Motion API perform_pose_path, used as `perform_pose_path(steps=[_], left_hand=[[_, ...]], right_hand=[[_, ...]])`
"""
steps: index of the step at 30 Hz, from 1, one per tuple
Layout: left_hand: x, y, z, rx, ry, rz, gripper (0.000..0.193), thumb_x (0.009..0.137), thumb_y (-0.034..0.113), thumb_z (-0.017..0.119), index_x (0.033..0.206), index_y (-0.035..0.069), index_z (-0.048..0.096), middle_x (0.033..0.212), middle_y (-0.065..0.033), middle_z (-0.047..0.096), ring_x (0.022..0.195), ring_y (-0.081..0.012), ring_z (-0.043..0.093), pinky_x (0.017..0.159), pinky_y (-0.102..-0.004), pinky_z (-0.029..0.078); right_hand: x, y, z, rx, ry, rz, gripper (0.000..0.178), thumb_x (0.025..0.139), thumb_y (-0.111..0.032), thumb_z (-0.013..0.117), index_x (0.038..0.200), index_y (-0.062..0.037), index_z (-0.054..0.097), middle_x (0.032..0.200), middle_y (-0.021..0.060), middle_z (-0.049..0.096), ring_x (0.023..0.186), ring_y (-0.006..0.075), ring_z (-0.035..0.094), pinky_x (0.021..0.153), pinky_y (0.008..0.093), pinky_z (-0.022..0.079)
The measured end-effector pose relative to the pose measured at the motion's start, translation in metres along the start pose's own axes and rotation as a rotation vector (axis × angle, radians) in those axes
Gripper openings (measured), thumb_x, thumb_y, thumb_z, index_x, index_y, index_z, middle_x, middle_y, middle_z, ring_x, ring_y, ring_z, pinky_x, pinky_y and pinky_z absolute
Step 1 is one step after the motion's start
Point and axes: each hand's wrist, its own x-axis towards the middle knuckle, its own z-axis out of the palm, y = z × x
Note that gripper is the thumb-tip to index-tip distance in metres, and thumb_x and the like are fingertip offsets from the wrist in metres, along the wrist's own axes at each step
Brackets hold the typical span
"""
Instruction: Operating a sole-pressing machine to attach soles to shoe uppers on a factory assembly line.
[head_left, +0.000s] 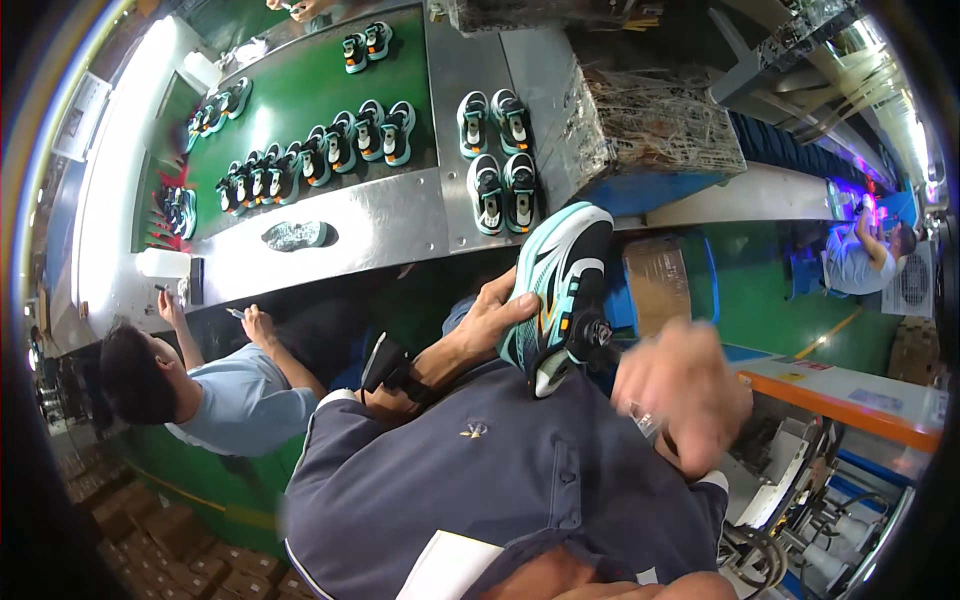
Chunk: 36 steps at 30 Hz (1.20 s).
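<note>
A sneaker (558, 262) in black, white and teal with small orange marks is raised in front of my chest, toe pointing away from me. My left hand (496, 315) is closed around its left side, the thumb lying across the sole edge. A black strap-like thing (388, 365) sits on my left wrist. My right hand (690, 390) is to the right of the sneaker's heel end, smeared by motion. Its fingers look bent, but whether they hold anything I cannot tell. A dark round part (597, 332) shows at the shoe's opening, between the shoe and that hand.
Several similar sneakers (487, 195) stand on the metal table edge (385, 215), more on the green belt (330, 90). A sole-shaped piece (295, 236) lies nearby. Left, a co-worker (230, 400) holds a thin tool. A film-wrapped box (650, 130) is ahead; an orange-edged machine (840, 405) stands right.
</note>
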Motion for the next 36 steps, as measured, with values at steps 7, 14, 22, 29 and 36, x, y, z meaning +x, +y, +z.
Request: perform_pose_path(steps=[7,14,22,29,36], left_hand=[[0.01,0.017,0.004,0.085,-0.063,-0.025,0.082,0.084,0.047,0.067,0.143,0.0,0.037,0.13,-0.0094,0.055,0.118,-0.0167,0.051,0.103,-0.0333,0.037],[0.022,0.032,0.001,0.037,-0.133,-0.124,0.078,0.085,0.041,0.068,0.143,0.0,0.037,0.127,-0.0102,0.057,0.117,-0.0168,0.052,0.103,-0.0333,0.039],[0.036,0.044,0.005,0.078,-0.179,-0.219,0.081,0.081,0.045,0.071,0.14,-0.002,0.04,0.123,-0.0115,0.059,0.111,-0.0181,0.058,0.096,-0.0331,0.045],[0.04,0.05,0.004,0.082,-0.23,-0.228,0.077,0.084,0.041,0.068,0.142,0.0,0.039,0.128,-0.0111,0.056,0.118,-0.0186,0.052,0.103,-0.0342,0.039],[0.043,0.048,0.002,0.111,-0.232,-0.228,0.078,0.083,0.042,0.07,0.141,0.0,0.041,0.126,-0.0109,0.058,0.115,-0.0181,0.054,0.101,-0.0337,0.041]], right_hand=[[0.046,-0.016,0.037,0.592,0.03,-0.274,0.041,0.096,-0.031,0.054,0.087,0.0059,0.069,0.1,0.0233,0.06,0.087,0.0341,0.059,0.072,0.0417,0.049],[0.022,0.035,-0.031,-1.075,0.26,0.052,0.054,0.099,-0.045,0.039,0.114,-0.0018,0.067,0.124,0.0199,0.053,0.112,0.0356,0.052,0.096,0.0458,0.04],[0.02,0.065,-0.046,-1.257,0.059,0.093,0.041,0.098,-0.04,0.042,0.118,-0.0161,0.068,0.134,0.0138,0.05,0.124,0.0364,0.043,0.107,0.0509,0.028],[0.017,0.06,-0.047,-1.273,0.062,0.118,0.043,0.098,-0.039,0.039,0.12,-0.0156,0.068,0.136,0.0137,0.05,0.127,0.0368,0.041,0.108,0.0557,0.025],[0.013,0.06,-0.047,-1.25,0.079,0.129,0.041,0.098,-0.038,0.04,0.119,-0.0183,0.068,0.136,0.0127,0.05,0.128,0.0357,0.042,0.11,0.0548,0.023]])
